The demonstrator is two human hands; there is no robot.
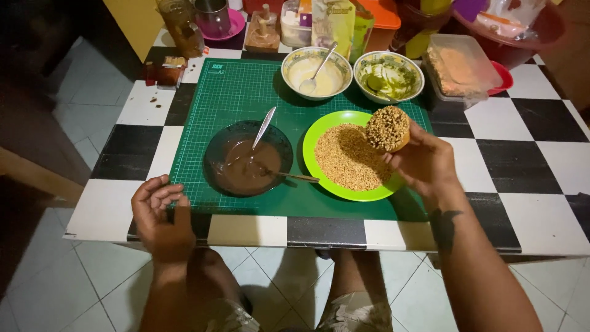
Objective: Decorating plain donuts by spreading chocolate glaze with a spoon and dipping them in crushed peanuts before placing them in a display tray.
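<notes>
On the mat (239,92), the sauce bowl (247,157) sits left of the crumb plate (319,132), seemingly apart, two bowls (316,72) behind.

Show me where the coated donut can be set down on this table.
Bare patches: the checkered tabletop right of the green plate, and squares left of the cutting mat. Crowded: the far edge, packed with bowls and containers. The right hand holds the donut.

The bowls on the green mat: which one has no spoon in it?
The white bowl with green sauce, at the back right. The white bowl with cream beside it and the dark bowl of chocolate each hold a spoon.
</notes>
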